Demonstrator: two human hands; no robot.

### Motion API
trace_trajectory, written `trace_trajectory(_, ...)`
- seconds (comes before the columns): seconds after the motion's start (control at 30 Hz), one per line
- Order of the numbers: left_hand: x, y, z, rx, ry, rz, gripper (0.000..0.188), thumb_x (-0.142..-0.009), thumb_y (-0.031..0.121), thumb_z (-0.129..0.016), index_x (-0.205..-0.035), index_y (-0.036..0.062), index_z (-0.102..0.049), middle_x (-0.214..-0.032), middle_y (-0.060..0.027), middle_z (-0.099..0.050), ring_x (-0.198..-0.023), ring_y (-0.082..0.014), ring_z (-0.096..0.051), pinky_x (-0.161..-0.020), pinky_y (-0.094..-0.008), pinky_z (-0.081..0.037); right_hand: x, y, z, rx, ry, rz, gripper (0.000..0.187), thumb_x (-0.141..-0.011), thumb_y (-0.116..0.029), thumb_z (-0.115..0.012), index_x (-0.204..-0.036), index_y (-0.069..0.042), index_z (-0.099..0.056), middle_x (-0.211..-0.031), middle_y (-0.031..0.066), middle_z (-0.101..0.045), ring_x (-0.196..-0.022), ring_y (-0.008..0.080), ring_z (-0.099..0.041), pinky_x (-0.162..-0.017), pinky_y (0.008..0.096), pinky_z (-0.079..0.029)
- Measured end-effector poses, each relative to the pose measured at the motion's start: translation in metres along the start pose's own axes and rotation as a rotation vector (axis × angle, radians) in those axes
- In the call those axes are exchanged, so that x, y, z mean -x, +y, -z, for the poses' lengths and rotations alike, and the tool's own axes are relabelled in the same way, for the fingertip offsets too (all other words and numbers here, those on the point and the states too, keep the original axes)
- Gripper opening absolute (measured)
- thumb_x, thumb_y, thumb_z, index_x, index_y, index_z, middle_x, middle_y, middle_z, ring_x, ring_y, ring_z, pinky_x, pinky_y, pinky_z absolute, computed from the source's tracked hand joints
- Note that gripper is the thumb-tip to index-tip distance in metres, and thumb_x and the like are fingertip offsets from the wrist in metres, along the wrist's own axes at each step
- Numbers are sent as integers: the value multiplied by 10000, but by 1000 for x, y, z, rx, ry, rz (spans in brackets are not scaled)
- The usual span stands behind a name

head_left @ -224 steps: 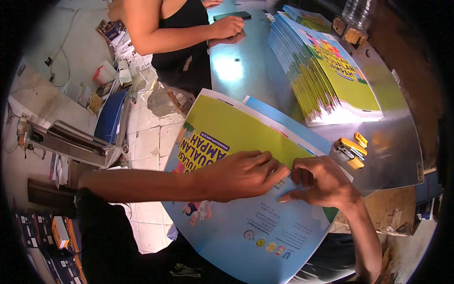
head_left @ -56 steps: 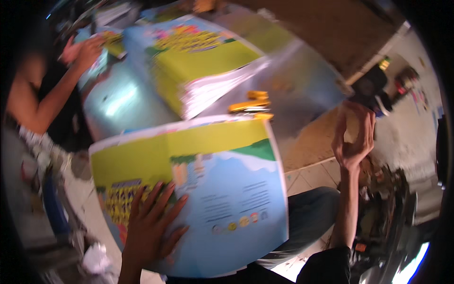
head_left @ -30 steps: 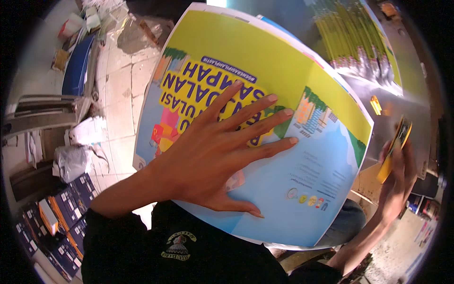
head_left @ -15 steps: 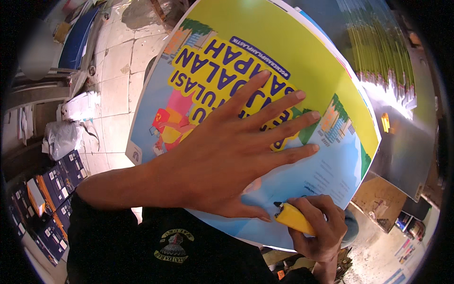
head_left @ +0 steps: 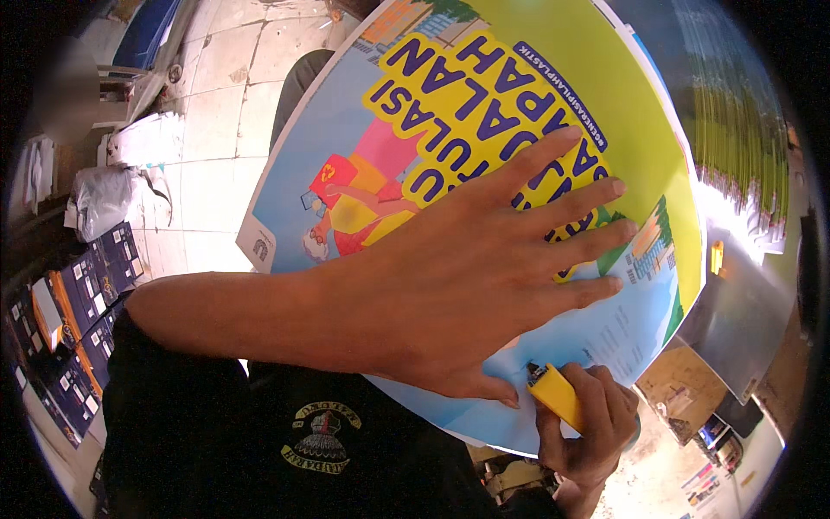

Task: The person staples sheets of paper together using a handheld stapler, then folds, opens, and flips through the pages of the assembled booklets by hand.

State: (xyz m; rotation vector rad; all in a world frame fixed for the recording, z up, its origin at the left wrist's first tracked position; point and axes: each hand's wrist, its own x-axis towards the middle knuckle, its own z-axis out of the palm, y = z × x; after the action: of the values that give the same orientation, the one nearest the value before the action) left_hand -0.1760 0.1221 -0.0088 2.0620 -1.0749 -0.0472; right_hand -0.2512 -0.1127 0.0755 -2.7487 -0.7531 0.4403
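Observation:
A large printed poster [head_left: 320,151], lime green and light blue with purple lettering and cartoon figures, lies tilted in front of me. Its right edge shows further sheets beneath. My left hand [head_left: 493,268] is spread palm down across its middle, fingers apart and pointing up and right, holding nothing. Close to the poster's lower edge, my right hand [head_left: 596,428] is closed around a yellow cutter [head_left: 558,398]. The tool's dark tip is at the poster's surface near my left thumb; I cannot tell whether it touches.
A metal-topped table [head_left: 735,316] on the right bears green-printed sheets [head_left: 735,147] and a small yellow object [head_left: 717,257]. Dark blue boxes [head_left: 78,303] and a clear plastic bag [head_left: 102,203] line the left side. Pale tiled floor [head_left: 207,164] shows between.
The poster and both hands appear shifted rightward in the view. My left hand stays spread on the sheet, and the right keeps hold of the yellow cutter, its tip still near the left thumb.

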Motion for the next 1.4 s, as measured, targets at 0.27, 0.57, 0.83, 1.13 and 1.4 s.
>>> trace_trajectory(0.27, 1, 3, -3, -3, 19, 18, 874, -778, 675, -715, -1432, 114, -563, -1535, -129, -482, -1490, -316, -352, -1261, -600, -68, 10, 8, -15, 141, 35, 141, 378, -793, -168, -762, -1101, 9, -635, -854, 135, -642, -659, 278, -631, -557, 385, -489)
trace_trajectory(0.57, 4, -8, -27, -267, 86, -18, 885, -770, 684, -718, -1446, 136, -555, -1558, -114, -463, -1496, -314, -343, -1261, -597, -63, -6, -5, -1, -389, -53, -268, 345, -798, -153, -826, -1090, -25, -695, -853, 107, -712, -717, 292, -699, -609, 368, -525)
trace_trajectory(0.83, 2, -12, -37, -526, 154, -60, 899, -764, 685, -726, -1453, 136, -544, -1558, -113, -464, -1499, -308, -338, -1264, -588, -64, -7, -9, 2, -349, -72, -309, 323, -799, -115, -818, -1094, -50, -704, -881, 123, -724, -733, 301, -725, -637, 391, -542)
trace_trajectory(1.13, 5, -12, -18, -257, 182, -87, 814, -788, 617, -744, -1401, 112, -564, -1501, -120, -514, -1469, -311, -385, -1243, -588, -114, -2, -5, -9, 5, -33, -102, 379, -730, -129, -806, -1085, -71, -689, -883, 84, -670, -658, 263, -668, -570, 363, -506)
trace_trajectory(1.4, -2, -5, 23, 215, -166, -127, 719, -737, 240, -830, -1398, 166, -555, -1238, 16, -669, -1224, -214, -569, -1072, -428, -415, 3, 7, -10, 358, 188, 167, 363, -701, -148, -799, -1056, -140, -726, -873, 56, -667, -622, 162, -612, -483, 305, -419)
